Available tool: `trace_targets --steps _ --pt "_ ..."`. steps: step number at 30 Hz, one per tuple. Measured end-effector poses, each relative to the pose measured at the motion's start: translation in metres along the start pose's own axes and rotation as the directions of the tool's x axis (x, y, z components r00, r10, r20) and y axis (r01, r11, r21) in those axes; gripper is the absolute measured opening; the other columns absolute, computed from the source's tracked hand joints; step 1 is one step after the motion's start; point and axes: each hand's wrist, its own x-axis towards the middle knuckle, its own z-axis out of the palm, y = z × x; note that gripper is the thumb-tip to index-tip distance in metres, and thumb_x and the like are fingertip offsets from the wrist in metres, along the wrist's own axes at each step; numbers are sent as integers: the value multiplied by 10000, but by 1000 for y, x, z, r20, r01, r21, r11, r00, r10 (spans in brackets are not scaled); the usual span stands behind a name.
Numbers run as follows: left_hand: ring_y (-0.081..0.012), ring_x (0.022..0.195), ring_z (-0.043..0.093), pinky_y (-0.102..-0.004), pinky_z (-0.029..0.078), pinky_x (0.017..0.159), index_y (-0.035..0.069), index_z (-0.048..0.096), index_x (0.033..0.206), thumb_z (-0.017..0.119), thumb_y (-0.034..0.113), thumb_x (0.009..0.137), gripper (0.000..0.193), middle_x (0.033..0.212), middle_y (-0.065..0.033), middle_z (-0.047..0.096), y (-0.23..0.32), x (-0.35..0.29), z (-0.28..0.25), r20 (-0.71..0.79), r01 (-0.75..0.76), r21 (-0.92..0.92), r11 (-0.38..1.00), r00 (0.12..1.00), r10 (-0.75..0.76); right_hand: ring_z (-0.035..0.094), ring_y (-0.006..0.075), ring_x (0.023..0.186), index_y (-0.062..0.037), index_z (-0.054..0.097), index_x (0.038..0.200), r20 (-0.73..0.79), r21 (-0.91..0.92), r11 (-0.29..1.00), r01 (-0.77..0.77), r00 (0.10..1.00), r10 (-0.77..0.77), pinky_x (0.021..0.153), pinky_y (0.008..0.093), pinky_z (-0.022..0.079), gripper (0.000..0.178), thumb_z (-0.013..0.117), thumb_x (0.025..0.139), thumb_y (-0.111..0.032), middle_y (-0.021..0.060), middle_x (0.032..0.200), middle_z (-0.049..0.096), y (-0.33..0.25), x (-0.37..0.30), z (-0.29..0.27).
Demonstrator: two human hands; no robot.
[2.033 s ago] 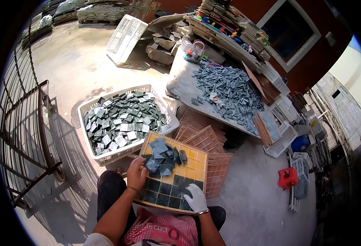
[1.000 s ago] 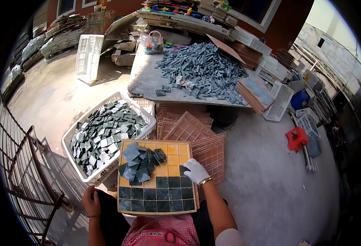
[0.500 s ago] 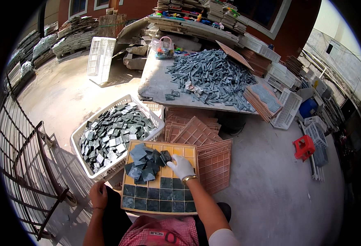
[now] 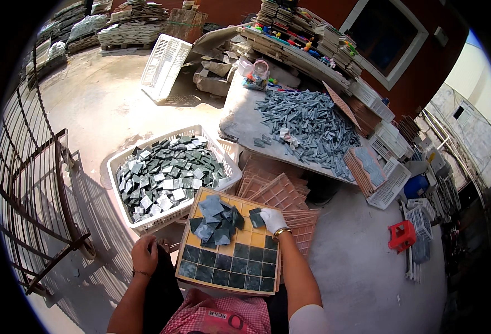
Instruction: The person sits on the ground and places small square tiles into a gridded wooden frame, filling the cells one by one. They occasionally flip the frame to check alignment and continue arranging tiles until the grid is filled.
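My right hand, in a white glove with a gold bangle at the wrist, pinches a dark green square tile over the upper right of a yellow gridded tray. The tray lies tilted across my lap. Dark tiles fill its two nearest rows, with another at the right end of the row above. A loose heap of tiles covers its upper left part. My bare left hand is curled closed beside the tray's left side, apart from it; nothing shows in its fingers.
A white plastic crate full of square tiles stands beyond the tray on the left. Brown gridded trays are stacked behind it. A table bears a big pile of narrow strips. At right is a red stool; at left, metal railings.
My right hand has carried a tile rightward, away from the heap. The view has turned, so the surroundings appear shifted and tilted. My left hand stays curled beside the tray.
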Motion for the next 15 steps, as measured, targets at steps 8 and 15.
trace_targets --steps 8,15 --pt "-304 774 586 -386 466 692 52 607 851 573 100 756 112 817 -117 620 8 0 -3 -24 -32 -6 999 999 32 569 365 883 -25 507 1030 64 125 881 -456 890 451 770 390 442 325 460 853 -293 217 938 591 -78 6 0" --pt "-309 776 590 -389 468 693 52 606 846 575 93 752 107 828 -122 623 5 -2 -6 -44 -50 -18 999 998 49 607 316 755 3 522 983 153 160 917 -365 927 343 677 369 475 461 664 653 -286 185 921 605 -87 -3 -9"
